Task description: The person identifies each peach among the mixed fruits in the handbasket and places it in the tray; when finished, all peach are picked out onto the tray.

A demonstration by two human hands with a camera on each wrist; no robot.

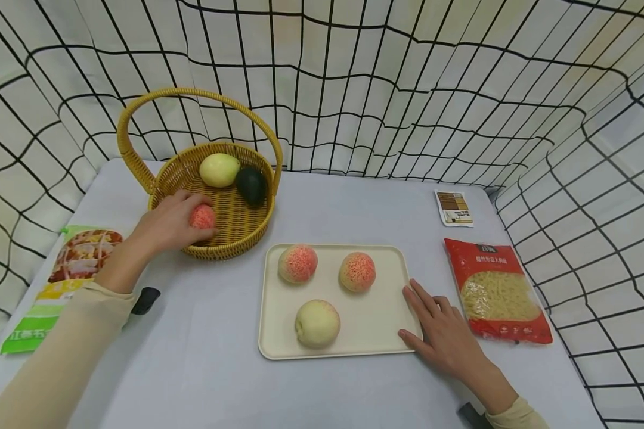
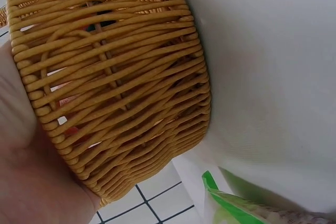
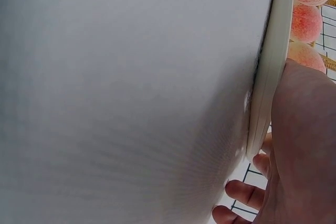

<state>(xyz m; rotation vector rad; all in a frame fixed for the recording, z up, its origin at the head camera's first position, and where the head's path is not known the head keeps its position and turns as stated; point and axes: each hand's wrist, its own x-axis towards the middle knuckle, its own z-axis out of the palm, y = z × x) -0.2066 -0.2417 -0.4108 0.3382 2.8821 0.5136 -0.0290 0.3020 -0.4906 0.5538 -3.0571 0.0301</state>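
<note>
My left hand reaches over the near left rim of a yellow wicker basket and grips a pink speckled peach inside it. A pale yellow fruit and a dark green avocado lie farther back in the basket. Seen from the left wrist, the woven side hides most of that peach. My right hand rests with its fingers spread at the right edge of a cream tray. On the tray sit two pink peaches and a larger pale peach.
A green and yellow food bag lies left, partly under my left forearm. Right of the tray are a red pasta bag and a small white and brown packet. The basket's tall handle arches up. Black netting surrounds the table.
</note>
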